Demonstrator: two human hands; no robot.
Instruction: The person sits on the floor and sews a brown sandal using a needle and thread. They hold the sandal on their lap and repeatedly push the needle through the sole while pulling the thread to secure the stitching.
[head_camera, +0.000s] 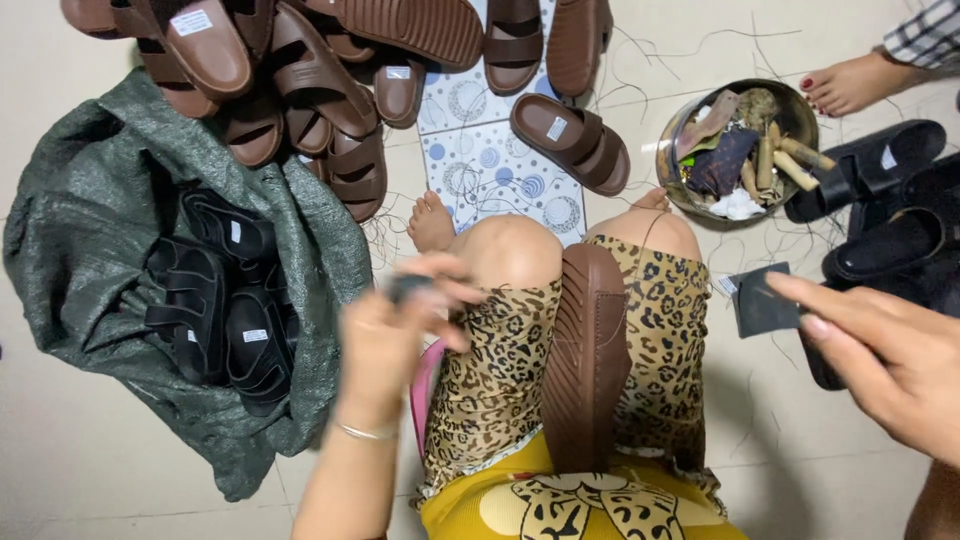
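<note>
Floor: pale smooth floor (120, 470) strewn with dark thread ends, with a blue-and-white circle-patterned mat (490, 165) ahead of the knees.
Sack: large grey-green woven sack (80, 210), lying open on the left; inside it is a heap of black strapped sandals (215, 300).
Brown pile: heap of brown rubber slide sandals (300, 70) beyond the sack's mouth, one loose brown sandal (570, 142) lying on the mat.
Black pile: more black sandals (880, 215) at the right edge, near another person's bare foot (850, 85).
Work piece: brown ridged-sole sandal (588, 350) lying sole-up along the person's lap, between the knees.
Bowl: round metal bowl (790, 110) just beyond the right knee; it holds scraps, short brown tube-like pieces, a dark cloth and something white.
Step in hand: by my reading, trimming or finishing the lap sandal, with tools being readied; the next move would call for bringing both hands down to the sole.
Left hand (385, 345): blurred, raised above the left knee, grip closed around a small dark object (410, 288) too smeared to identify.
Right hand (880, 360): fingers extended, grip pinching a small dark square piece (765, 300), held out to the right of the lap.
</note>
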